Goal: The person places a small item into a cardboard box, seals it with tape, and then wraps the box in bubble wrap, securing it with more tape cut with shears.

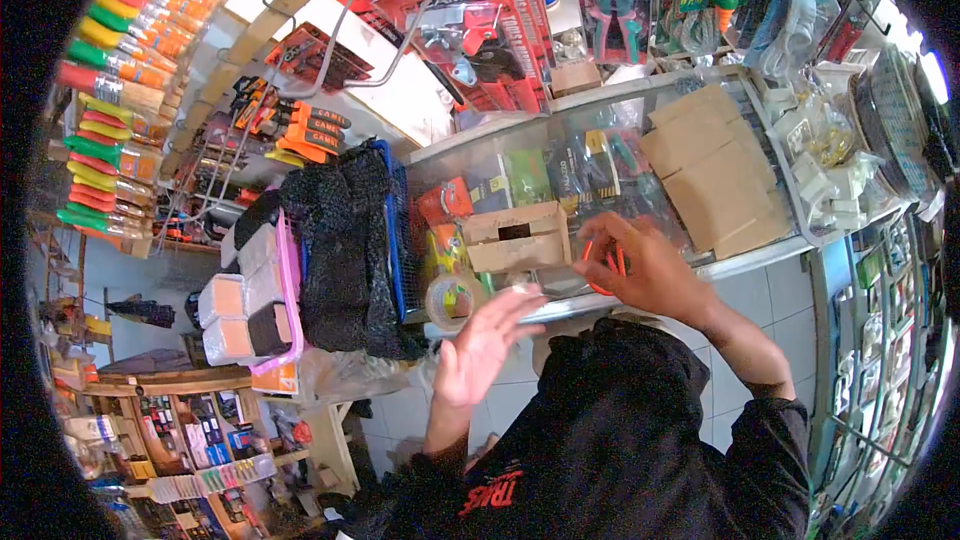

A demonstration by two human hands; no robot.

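My left hand is raised in front of the glass counter's near edge, palm turned up and fingers stretched out, holding nothing. Close to its fingers stands a roll of clear tape. Over the counter edge, my right hand curls its fingers around an orange-red looped item, perhaps a handle; the hand hides most of it. Just left of that hand sits a small open cardboard box on the glass.
Flattened cardboard lies on the right of the glass counter. A pink basket and black bubble wrap stand left. Packaged tools and metal hooks hang above; paintbrushes hang far left.
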